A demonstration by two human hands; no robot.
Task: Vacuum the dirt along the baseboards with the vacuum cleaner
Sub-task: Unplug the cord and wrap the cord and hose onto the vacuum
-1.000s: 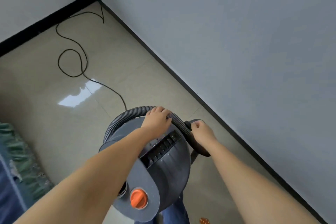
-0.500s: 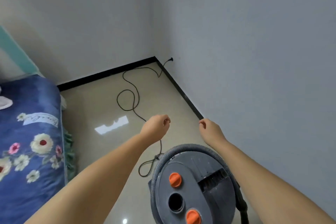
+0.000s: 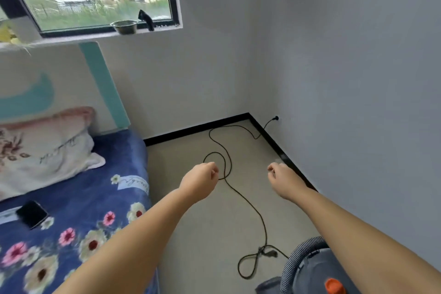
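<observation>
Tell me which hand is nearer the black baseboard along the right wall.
Right. The right hand hovers just beside that baseboard; the left hand hangs farther out over the floor.

Phone on flowered bed

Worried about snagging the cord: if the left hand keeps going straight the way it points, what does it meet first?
Probably the power cord's loop on the floor just beyond the left hand; depth is unclear, so it might pass above it.
</observation>
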